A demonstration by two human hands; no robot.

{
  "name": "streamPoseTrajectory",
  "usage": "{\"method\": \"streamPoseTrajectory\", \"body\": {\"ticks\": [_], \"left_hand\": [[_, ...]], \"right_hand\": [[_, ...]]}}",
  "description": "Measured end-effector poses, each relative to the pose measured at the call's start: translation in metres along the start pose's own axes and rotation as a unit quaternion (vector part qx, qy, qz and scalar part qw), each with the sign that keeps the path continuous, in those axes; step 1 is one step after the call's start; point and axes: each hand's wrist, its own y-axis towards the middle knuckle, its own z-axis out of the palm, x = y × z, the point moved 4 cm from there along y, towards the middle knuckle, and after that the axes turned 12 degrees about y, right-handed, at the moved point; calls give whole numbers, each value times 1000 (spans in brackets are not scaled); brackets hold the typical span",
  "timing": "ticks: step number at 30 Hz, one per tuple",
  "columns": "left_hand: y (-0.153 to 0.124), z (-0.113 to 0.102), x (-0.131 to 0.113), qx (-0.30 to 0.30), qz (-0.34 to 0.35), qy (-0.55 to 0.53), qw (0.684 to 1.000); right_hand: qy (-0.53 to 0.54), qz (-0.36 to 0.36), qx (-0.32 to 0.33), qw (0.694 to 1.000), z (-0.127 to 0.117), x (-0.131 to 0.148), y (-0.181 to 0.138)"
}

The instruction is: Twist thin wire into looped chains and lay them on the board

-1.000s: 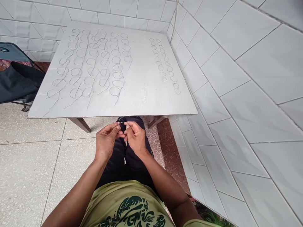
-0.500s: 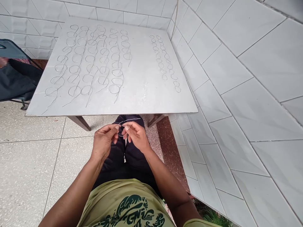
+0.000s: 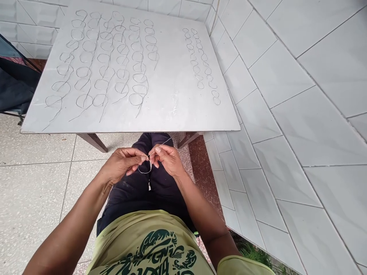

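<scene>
Over my lap, just short of the table's front edge, a thin wire (image 3: 145, 173) is bent into a loop that hangs below my fingertips. My left hand (image 3: 122, 163) pinches it between thumb and forefinger at the top of the loop. Close beside, almost touching, my right hand (image 3: 166, 157) is also closed on the wire, and a free end sticks out up and to the right past its fingers. The exact point where the wire crosses itself is hidden by the fingertips.
On the white table (image 3: 169, 114) lie rows of wire loops with long tails (image 3: 84, 72) at the left and middle. Two rows of small wire rings (image 3: 196, 69) lie at the right. A tiled wall (image 3: 275, 91) borders the right side; a dark folding chair (image 3: 14, 84) stands left.
The loop has turned and now hangs lower left between my hands. My left hand has shifted slightly, and the wire's free end points more steeply up. The view has tilted down a little.
</scene>
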Motion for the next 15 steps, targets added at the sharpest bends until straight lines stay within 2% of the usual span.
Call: {"method": "streamPoseTrajectory", "body": {"ticks": [4,9,15], "left_hand": [[-1,-9,-3,66,29,83,994],[-8,-19,-11,133,42,161,977],[-12,-22,-23,182,46,196,962]], "right_hand": [[58,21,29,998,1,-3,-4],[77,60,60,993,2,-10,-10],[95,85,41,991,1,-20,-12]]}}
